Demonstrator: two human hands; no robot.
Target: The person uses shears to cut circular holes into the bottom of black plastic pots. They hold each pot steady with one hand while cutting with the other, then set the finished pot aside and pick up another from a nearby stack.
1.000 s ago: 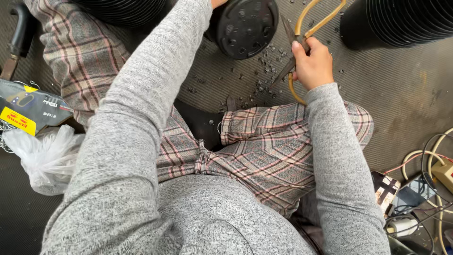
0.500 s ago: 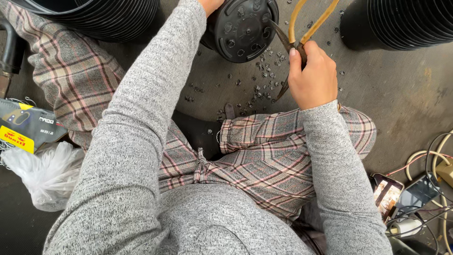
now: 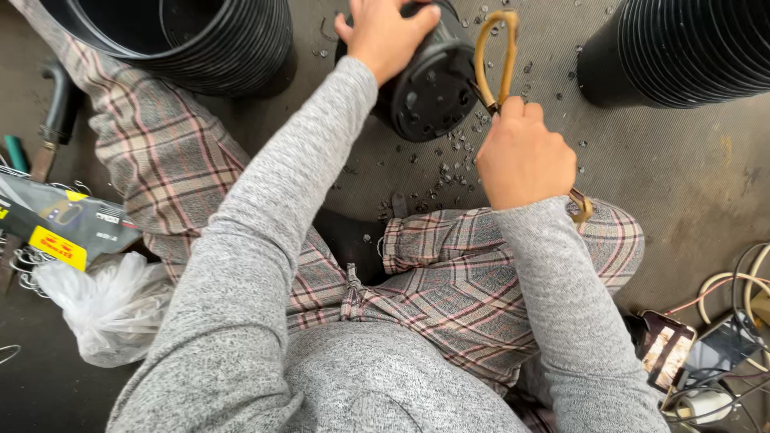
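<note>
Grey concrete floor (image 3: 682, 184), speckled with small black plastic chips (image 3: 453, 164), spreads under a seated person in plaid trousers. Nearest, by the left knee, lie a crumpled white plastic bag (image 3: 104, 305) and a dark printed package (image 3: 64, 220). Further out, the right hand (image 3: 523, 156) is clenched round a tan-handled cutting tool (image 3: 496, 60), whose tip meets the base of a small black plastic pot (image 3: 429, 88) lying on its side. The left hand (image 3: 385, 34) presses closed over that pot's wall. Beyond stand tall stacks of black ribbed pots (image 3: 216, 40).
</note>
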